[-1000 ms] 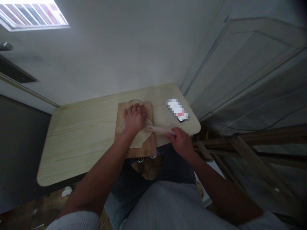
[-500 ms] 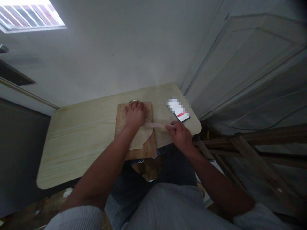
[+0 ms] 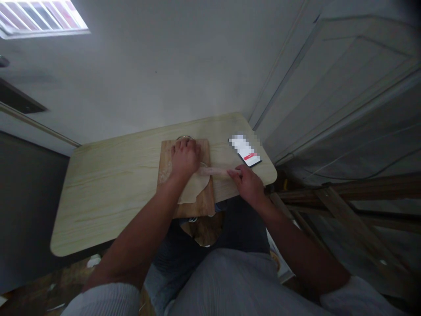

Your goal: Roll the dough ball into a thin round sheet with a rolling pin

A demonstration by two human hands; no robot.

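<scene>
A wooden cutting board (image 3: 204,202) lies on the table with a flat, pale sheet of dough (image 3: 191,188) on it. My left hand (image 3: 186,156) rests palm down over the far part of the dough, fingers stretched forward and slightly apart; what is under the palm is hidden. In my right hand (image 3: 249,183) is the right end of a pale rolling pin (image 3: 219,172), pinched between thumb and fingers. The pin reaches left across the dough's edge, and its far end disappears beside my left hand. White flecks, perhaps flour, dot the board's left side.
The light wood table (image 3: 108,193) stands against a white wall (image 3: 164,87). Right of the board lies a phone (image 3: 250,159) with its screen lit. A metal ring handle (image 3: 186,137) shows at the board's far edge. Wooden beams (image 3: 348,197) stand at the right.
Almost nothing differs. The whole view has shifted slightly; both hands, the rolling pin and the dough keep nearly the same places.
</scene>
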